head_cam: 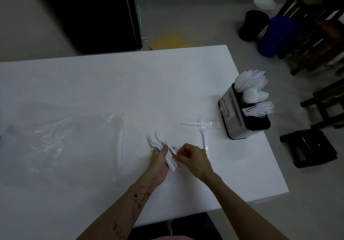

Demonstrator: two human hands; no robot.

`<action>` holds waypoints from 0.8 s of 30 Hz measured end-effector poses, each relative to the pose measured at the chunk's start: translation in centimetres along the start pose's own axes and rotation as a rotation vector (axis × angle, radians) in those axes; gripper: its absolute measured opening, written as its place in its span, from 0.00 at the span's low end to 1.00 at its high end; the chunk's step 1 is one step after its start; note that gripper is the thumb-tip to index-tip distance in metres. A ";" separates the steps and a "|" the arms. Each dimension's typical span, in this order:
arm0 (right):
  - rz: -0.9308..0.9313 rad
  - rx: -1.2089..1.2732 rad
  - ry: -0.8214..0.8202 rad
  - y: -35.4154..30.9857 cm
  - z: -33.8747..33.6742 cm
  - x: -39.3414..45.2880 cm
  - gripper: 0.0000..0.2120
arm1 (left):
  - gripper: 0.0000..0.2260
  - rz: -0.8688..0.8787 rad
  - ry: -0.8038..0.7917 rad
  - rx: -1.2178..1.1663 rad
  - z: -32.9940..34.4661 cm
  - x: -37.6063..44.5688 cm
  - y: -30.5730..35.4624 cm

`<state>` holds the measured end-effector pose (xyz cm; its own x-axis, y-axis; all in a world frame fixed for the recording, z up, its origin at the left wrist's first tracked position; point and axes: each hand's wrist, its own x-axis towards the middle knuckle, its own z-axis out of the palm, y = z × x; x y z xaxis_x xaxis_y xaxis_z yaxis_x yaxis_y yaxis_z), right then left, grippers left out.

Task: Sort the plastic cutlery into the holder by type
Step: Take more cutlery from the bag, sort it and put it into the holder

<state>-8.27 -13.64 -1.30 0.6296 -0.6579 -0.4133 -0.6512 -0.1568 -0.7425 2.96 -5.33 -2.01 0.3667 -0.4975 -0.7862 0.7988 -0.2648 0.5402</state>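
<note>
My left hand (160, 160) grips a bundle of white plastic forks (158, 140), tines pointing away from me, handles sticking out below the palm. My right hand (191, 158) meets it from the right and pinches the handles of that bundle. Two loose white forks (203, 126) lie crossed on the white table (111, 83), to the right of my hands. The cutlery holder (235, 117), a dark metal box, stands near the table's right edge. It holds knives at the back, spoons in the middle and forks at the front.
A crumpled clear plastic bag (74, 143) lies on the table's left half. Beyond the right edge, on the floor, are a black stool (309, 146), dark wooden chairs (316, 40), a blue bin (275, 37) and a black bin (254, 25).
</note>
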 end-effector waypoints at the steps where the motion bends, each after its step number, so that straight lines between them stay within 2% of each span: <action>1: 0.001 -0.006 -0.031 0.1 -0.2 0.0 0.08 | 0.10 -0.017 0.012 -0.006 0.2 0.1 0.0; 4: 0.007 -0.053 -0.058 0.5 -0.9 0.2 0.11 | 0.10 -0.012 0.043 0.040 0.9 0.3 -0.3; 5: 0.032 -0.070 0.015 0.7 -1.3 0.4 0.11 | 0.09 0.004 0.058 0.060 1.2 0.4 -0.3; 8: 0.220 -0.126 0.367 1.3 -3.0 1.3 0.10 | 0.11 0.009 0.097 0.073 1.8 0.8 -0.4; 10: 0.344 -0.150 0.458 1.9 -4.0 1.8 0.12 | 0.13 -0.008 0.111 0.080 1.7 0.9 -0.6; 16: 0.443 -0.170 0.343 3.0 -4.5 3.2 0.12 | 0.13 -0.010 0.069 0.101 1.4 0.2 -1.3; 24: 0.435 0.067 0.206 2.8 -6.8 2.7 0.11 | 0.15 0.025 -0.008 0.200 2.1 0.0 -1.8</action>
<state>-11.23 -20.82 -0.90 0.2030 -0.7853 -0.5849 -0.8026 0.2087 -0.5588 0.56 -6.59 -2.34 0.3811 -0.5122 -0.7697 0.6785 -0.4106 0.6092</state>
